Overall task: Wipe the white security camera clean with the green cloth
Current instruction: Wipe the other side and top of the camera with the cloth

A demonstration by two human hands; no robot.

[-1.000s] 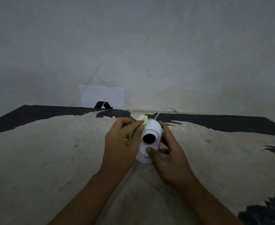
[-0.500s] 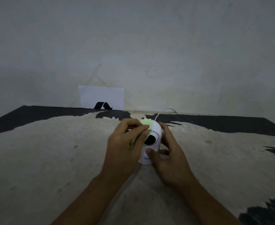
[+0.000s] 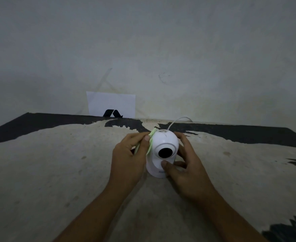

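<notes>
A white security camera (image 3: pixel 163 142) with a round black lens stands upright on the worn table (image 3: pixel 56 172), lens facing me. My left hand (image 3: pixel 129 158) pinches the green cloth (image 3: pixel 150 142) and presses it against the camera's left side; most of the cloth is hidden behind my fingers. Around the camera's right side and base wraps my right hand (image 3: pixel 187 165), thumb on the front of the base. A smudge shows on the camera's top.
A white cable (image 3: pixel 176 120) runs from behind the camera to the table's back edge. A white card with a black mark (image 3: pixel 111 105) leans against the wall at the back. The tabletop is beige with black peeled patches.
My left hand slid the cloth off the camera's front upper face to its left side, uncovering the lens. My right hand kept its hold.
</notes>
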